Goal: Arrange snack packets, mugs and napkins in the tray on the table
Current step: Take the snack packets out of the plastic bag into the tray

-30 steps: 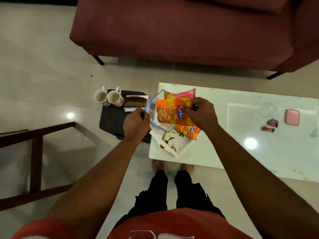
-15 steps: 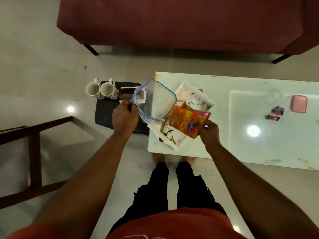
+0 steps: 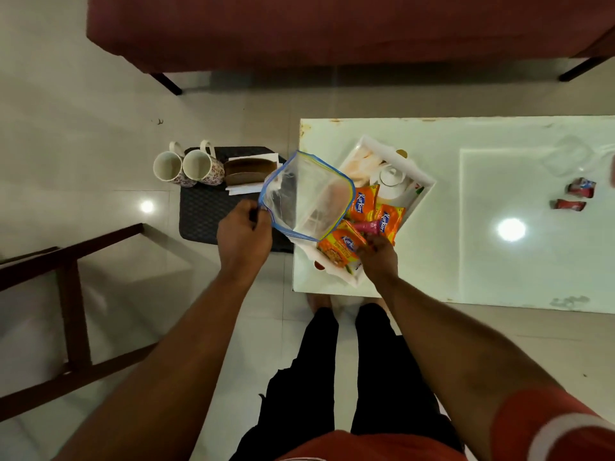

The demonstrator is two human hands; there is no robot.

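A white tray (image 3: 422,191) lies at the left end of the white table (image 3: 466,261). Several orange snack packets (image 3: 361,202) and a pink one lie fanned out in it. My right hand (image 3: 377,256) rests on the nearest orange packet, fingers closed on it. My left hand (image 3: 244,232) pinches the corner of an empty clear zip bag with a blue edge (image 3: 306,194), held over the tray's left side. Two floral mugs (image 3: 199,166) and a brown napkin holder with white napkins (image 3: 249,173) stand on a dark stool (image 3: 206,214) left of the table.
A maroon sofa (image 3: 332,31) runs along the far side. A wooden chair frame (image 3: 66,271) stands at the left. Two small red wrappers (image 3: 574,196) and a clear lid (image 3: 569,154) lie on the table's right part. My legs stand at the table's near edge.
My right hand has lowered the packets from the bag into the tray, where they now lie spread out. The left hand still holds the emptied bag.
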